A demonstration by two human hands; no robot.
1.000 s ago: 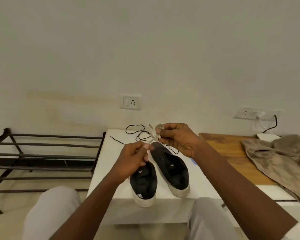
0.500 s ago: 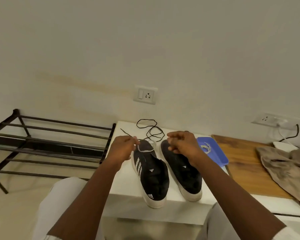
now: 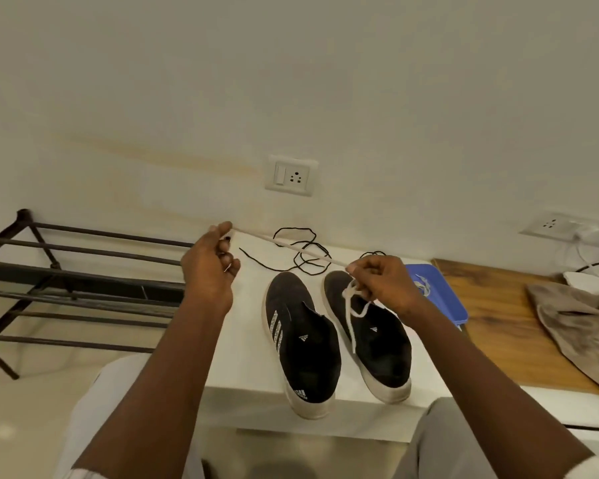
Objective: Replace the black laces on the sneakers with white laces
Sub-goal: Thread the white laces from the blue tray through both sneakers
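- We see a low white counter (image 3: pixel 249 344) standing against a plain pale wall (image 3: pixel 291 81), with a light floor (image 3: pixel 25 395) to its left.
- Two black sneakers with white soles lie side by side on the counter, heels toward us: the left sneaker (image 3: pixel 301 344) shows white stripes, and the right sneaker (image 3: pixel 377 347) lies just beside it. Neither has a lace in its eyelets.
- The left hand (image 3: pixel 210 271) pinches one end of a white lace (image 3: pixel 284 245), raised near the counter's far left corner.
- The right hand (image 3: pixel 384 285) grips the same lace over the right sneaker's toe. The lace runs taut between the hands, and its loose part hangs in loops onto that shoe.
- The black laces (image 3: pixel 303 252) lie in a loose tangle on the counter behind the sneakers, close to the wall.
- A blue tray (image 3: pixel 446 305) sits at the counter's right edge with something pale and string-like in it.
- Right of it, a wooden top (image 3: pixel 491 326) carries a crumpled beige cloth (image 3: pixel 574 323).
- A dark metal rack (image 3: pixel 83 271) stands left of the counter.
- One wall socket (image 3: pixel 291 175) is above the counter; a second socket (image 3: pixel 554 227), with cables, is at far right.
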